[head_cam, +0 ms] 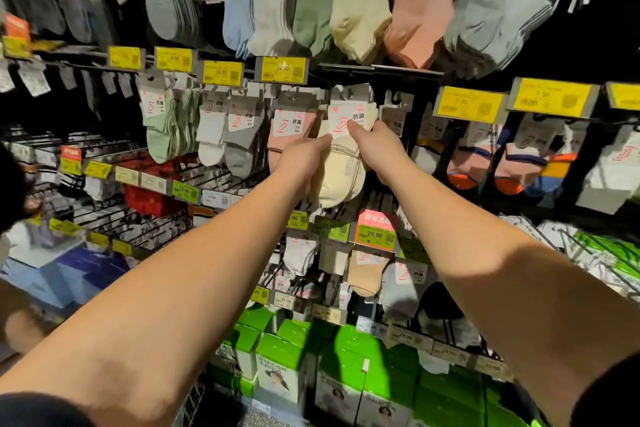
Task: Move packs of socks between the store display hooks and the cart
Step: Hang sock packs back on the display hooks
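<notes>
1. The left hand (304, 158) reaches up to the display and clasps the cream sock pack (341, 163) from its nine o'clock side, thumb tip pressed on the lower left corner of the pack's white label (341, 123), the other fingers curled behind the pack and mostly hidden.
2. The cream sock pack sits between both hands at the middle of the rack, its card top up among the hooks (349, 94) at twelve o'clock; whether it hangs on a hook cannot be told.
3. The right hand (379, 149) grips the pack from its three o'clock side, thumb tip on the label's lower right, remaining fingers wrapped behind.
4. The pack is pale cream ankle socks, toes pointing down to six o'clock, with a white label bearing a red mark and dark characters.
5. At nine o'clock of it hangs a pink sock pack (289, 135), then grey, white and green ones further left.
6. Yellow price tags (282, 69) line the rail above; pastel socks hang over them.
7. Green boxes (277, 354) stand at six o'clock, low on the shelving.
</notes>
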### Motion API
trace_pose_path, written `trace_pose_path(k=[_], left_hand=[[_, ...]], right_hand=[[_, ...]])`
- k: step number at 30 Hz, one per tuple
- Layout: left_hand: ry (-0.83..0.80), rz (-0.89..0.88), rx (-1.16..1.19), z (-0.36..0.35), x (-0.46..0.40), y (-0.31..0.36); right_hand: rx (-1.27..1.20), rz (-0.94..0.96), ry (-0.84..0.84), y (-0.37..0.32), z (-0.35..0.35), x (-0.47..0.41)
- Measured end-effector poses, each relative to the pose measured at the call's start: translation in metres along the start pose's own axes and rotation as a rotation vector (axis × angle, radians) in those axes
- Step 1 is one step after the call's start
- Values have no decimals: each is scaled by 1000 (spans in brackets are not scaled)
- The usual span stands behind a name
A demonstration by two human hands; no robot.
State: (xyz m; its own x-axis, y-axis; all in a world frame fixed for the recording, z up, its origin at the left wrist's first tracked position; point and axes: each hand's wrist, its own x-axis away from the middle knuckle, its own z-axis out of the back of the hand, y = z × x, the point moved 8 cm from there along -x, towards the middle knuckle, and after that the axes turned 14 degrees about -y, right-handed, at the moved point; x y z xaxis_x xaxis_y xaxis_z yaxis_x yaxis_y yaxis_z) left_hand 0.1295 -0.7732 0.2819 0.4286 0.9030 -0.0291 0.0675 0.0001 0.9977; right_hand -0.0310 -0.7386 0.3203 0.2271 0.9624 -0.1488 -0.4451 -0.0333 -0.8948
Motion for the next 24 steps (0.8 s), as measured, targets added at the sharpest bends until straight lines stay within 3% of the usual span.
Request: trace_pose_path(k=[4,11,20,24], left_hand=[[18,13,-54,2,-1,0],[79,76,-199,5,-5,3],[10,137,-322,12,-5,-6],[68,34,-434,19,29,-8]], right_hand=[[-4,-26,13,4,2,-5],[431,-185,12,-7,2,-16],[568,-295,6,1,-4,-9],[520,-132,169,1,0,38]])
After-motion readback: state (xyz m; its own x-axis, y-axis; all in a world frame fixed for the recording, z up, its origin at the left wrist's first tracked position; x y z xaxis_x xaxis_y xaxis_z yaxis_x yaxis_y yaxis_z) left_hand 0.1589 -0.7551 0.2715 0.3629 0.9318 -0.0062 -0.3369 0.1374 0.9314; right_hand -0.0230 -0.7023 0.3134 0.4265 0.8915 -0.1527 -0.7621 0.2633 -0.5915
